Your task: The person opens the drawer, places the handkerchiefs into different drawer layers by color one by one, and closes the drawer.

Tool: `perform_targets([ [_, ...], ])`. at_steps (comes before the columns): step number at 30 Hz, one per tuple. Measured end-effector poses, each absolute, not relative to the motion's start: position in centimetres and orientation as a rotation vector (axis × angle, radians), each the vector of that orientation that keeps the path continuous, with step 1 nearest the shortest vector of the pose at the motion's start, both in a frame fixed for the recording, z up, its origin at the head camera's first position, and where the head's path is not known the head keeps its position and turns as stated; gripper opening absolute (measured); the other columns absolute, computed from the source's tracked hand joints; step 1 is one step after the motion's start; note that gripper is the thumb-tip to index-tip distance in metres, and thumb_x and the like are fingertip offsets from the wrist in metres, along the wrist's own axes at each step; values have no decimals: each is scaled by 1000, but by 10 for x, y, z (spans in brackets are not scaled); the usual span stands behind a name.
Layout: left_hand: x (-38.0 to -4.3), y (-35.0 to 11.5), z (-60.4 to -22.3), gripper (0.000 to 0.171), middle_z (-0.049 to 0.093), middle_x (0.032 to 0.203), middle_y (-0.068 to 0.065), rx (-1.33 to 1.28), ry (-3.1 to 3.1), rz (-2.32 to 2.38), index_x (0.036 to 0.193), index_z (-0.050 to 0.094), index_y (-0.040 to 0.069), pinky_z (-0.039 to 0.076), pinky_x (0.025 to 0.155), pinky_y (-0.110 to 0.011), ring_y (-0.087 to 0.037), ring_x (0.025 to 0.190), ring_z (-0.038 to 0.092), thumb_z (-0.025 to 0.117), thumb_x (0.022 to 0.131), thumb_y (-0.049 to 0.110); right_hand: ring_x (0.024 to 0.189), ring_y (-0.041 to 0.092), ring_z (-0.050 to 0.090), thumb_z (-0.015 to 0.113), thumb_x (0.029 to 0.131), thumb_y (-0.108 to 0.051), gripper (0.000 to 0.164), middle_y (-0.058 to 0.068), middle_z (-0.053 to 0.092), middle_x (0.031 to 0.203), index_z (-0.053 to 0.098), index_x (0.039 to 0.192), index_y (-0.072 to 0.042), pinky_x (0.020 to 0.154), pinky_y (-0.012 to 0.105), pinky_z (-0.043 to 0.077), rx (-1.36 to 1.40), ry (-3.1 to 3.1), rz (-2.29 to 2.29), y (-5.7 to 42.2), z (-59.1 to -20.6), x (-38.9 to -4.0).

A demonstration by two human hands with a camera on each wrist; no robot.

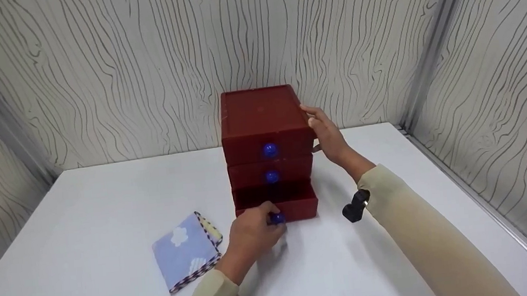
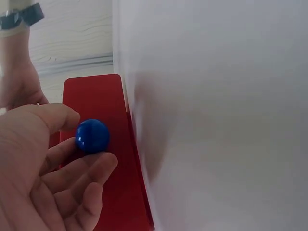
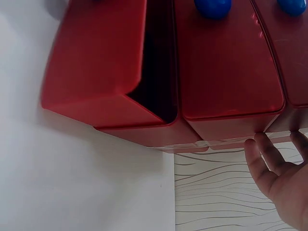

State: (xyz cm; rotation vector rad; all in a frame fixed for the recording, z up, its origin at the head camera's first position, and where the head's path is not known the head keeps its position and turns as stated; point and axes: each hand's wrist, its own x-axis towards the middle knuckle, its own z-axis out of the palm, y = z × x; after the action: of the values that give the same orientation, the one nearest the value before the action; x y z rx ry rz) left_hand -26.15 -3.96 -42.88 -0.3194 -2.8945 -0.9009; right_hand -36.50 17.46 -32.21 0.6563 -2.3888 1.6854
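Note:
A red three-drawer unit (image 1: 260, 112) stands at the back of the white table, each drawer front bearing a round blue knob. Its bottom drawer (image 1: 303, 210) is pulled partway out, and the inside that shows is dark. My left hand (image 1: 253, 230) holds the bottom drawer's knob (image 2: 92, 136), with thumb and fingers bent around it in the left wrist view. On the unit's right side rests my right hand (image 1: 330, 136). The right wrist view shows that hand's fingers (image 3: 269, 153) fairly straight, their tips against the side wall near the upper drawers.
A folded blue cloth (image 1: 184, 248) with cloud prints and a striped edge lies left of the unit, close to my left forearm. Wood-grain panels (image 1: 142, 72) rise behind the white table (image 1: 85, 240) and at both sides.

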Motion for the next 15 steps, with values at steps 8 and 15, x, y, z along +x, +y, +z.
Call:
perform_targets([
  [8, -245, -42, -432, 27, 72, 91, 3, -458, -2836, -695, 106, 63, 20, 57, 77, -31, -10, 75, 62, 71, 84, 34, 96, 21, 60, 27, 103, -27, 52, 15, 39, 152, 27, 153, -14, 62, 39, 55, 637, -2405, 1677, 174, -322, -364],
  [15, -246, -43, -432, 32, 72, 100, 4, -467, -2860, -742, 114, 63, 24, 56, 83, -34, -12, 86, 65, 71, 84, 35, 92, 16, 60, 27, 104, -25, 51, 14, 38, 154, 27, 153, -13, 60, 35, 55, 625, -2401, 1693, 173, -320, -363],
])
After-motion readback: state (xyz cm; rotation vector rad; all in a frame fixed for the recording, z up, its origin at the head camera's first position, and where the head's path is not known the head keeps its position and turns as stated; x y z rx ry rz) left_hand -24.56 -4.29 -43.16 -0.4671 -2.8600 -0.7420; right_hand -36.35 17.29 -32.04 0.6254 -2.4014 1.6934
